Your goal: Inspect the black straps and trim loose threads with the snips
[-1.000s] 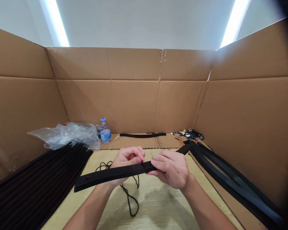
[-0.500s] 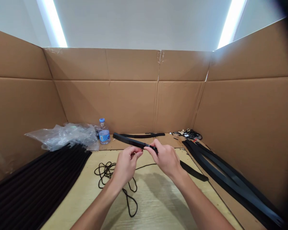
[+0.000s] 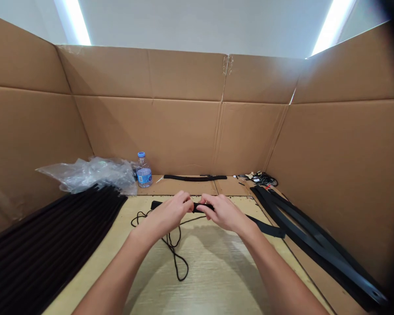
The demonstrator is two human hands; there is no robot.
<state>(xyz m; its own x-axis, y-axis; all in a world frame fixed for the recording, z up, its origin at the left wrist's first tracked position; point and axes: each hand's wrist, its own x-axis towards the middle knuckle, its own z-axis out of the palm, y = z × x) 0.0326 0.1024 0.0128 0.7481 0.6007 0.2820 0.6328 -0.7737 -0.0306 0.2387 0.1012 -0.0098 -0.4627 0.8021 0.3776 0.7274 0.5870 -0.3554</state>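
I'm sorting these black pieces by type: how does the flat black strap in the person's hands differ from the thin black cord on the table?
The flat black strap is a broad, flat band, while the thin black cord is narrow and looks round. The strap runs straight, but the cord lies in loose loops. The strap is raised in the left hand and right hand, while the cord's loops lie on the tabletop. Both are black.

Black strap: matt, smooth, rubber-like
Black cord: matt, cloth-like
Table: smooth pale wood
Cardboard wall: matt brown paper
Plastic bag: glossy, clear
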